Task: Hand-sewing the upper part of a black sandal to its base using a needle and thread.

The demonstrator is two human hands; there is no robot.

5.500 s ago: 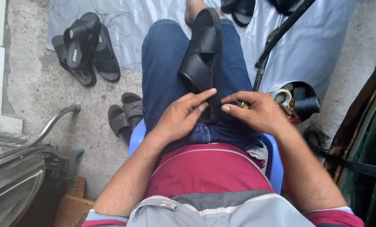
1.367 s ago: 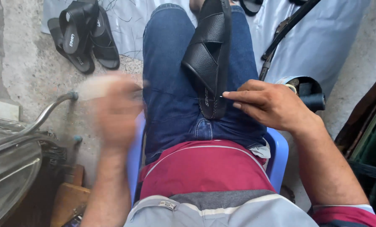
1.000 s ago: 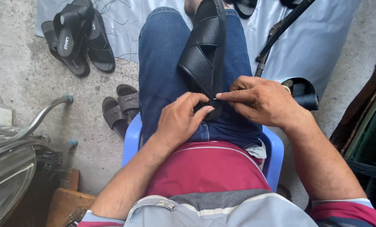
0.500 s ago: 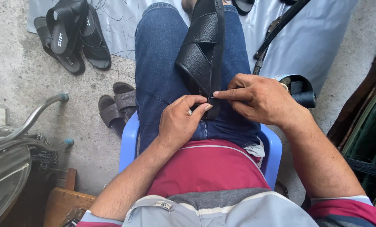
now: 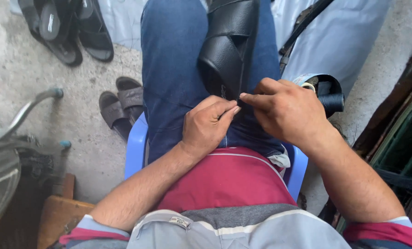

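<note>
The fingers of the left hand [image 5: 209, 125] and of the right hand [image 5: 286, 109] meet tip to tip at the near end of a black sandal [image 5: 229, 44], pinched shut on something small and dark there; it is too small to tell whether it is a strap end, a thread or a tool. The left thumb and forefinger press together from one side, and the right forefinger and thumb close on the same spot from the other, with the remaining fingers curled in.

The sandal lies lengthwise on the person's lap, along the blue jeans [image 5: 173, 69], reaching away from the fingers toward the knees.

Beneath the lap sits a blue plastic chair [image 5: 134, 152]. Past the right hand, just beside it, stands a spool of dark thread [image 5: 331, 97], and beyond that a pale sheet [image 5: 349, 37] covers the floor. Out past the left hand, on the concrete floor [image 5: 54, 92], lies a pair of grey-brown sandals [image 5: 120, 105], and farther off a pile of black sandals [image 5: 65, 27].
</note>
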